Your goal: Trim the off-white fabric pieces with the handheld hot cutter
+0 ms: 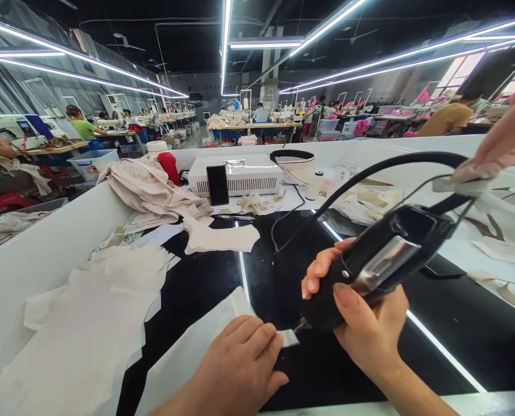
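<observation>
My right hand (370, 323) is wrapped round a black corded handheld tool (383, 254) with a metal plate on its side. The tool's narrow metal tip (301, 325) points down left, at the end of a small white strip. Under my left hand (244, 358) lies a white fabric piece (188, 346); the bent fingers press it to the black table top, and the strip end (290, 338) sticks out past them. My left fingertips are partly hidden. At the upper right, a blurred third hand (506, 141) is by the tool's cable end, near a pale translucent piece.
White fabric pieces (88, 312) are stacked at left. Further back are a cut fabric piece (223, 238), a phone (217, 185), a white vented box (235, 173) and a round container (293, 164). The black cable (370, 167) arches over the table. People work at sewing machines beyond.
</observation>
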The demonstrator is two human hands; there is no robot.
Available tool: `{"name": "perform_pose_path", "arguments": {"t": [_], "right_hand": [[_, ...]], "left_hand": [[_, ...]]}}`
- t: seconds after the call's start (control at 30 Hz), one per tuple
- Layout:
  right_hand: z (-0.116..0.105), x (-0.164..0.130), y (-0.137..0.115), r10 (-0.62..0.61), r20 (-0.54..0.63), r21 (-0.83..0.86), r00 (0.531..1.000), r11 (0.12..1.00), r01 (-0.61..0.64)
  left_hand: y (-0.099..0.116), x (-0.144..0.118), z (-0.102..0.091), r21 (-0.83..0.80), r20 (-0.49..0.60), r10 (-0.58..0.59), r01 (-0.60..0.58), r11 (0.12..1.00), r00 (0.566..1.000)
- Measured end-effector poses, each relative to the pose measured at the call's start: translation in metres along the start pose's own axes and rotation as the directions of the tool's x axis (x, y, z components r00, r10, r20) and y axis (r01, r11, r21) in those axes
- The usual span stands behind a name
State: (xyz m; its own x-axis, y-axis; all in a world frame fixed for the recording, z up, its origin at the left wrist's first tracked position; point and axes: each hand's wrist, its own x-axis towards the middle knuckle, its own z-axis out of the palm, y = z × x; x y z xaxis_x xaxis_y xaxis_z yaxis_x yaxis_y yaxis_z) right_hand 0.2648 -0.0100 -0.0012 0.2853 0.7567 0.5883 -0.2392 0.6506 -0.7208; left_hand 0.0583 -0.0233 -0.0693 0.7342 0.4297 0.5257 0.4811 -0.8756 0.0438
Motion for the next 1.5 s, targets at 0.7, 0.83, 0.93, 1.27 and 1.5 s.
{"name": "perform_pose_path", "arguments": {"t": [0.7,0.83,0.93,1.27,1.5], "right_hand": [[0.0018,0.0012,0.0011,-0.012,-0.012,-0.041,1.0,0.999,0.011],[0.0019,0.0012,0.0022,-0.019,-0.012,-0.048,1.0,0.999,0.019],[0.0013,0.0012,0.0028,-0.016,-0.013,-0.052,1.0,0.999,0.016],[0.0,0.0004,0.0027,-0.006,0.0,-0.019,1.0,1.0,0.006],[0.0021,0.0023,0.0016,-0.006,-0.036,-0.031,0.999,1.0,0.004]], "left_hand": [[0.0041,-0.0013,0.0024,0.006,-0.015,0.001,0.0,1.0,1.0],[0.0047,-0.0007,0.0006,0.009,0.0,-0.006,0.006,1.0,1.0],[0.0047,-0.0019,0.0004,0.022,0.028,-0.016,0.016,1.0,0.999],[0.0036,-0.0035,0.0013,0.036,0.036,-0.011,0.01,0.999,0.999],[0.0017,-0.0067,0.0026,0.021,0.092,-0.025,0.023,1.0,0.995]]}}
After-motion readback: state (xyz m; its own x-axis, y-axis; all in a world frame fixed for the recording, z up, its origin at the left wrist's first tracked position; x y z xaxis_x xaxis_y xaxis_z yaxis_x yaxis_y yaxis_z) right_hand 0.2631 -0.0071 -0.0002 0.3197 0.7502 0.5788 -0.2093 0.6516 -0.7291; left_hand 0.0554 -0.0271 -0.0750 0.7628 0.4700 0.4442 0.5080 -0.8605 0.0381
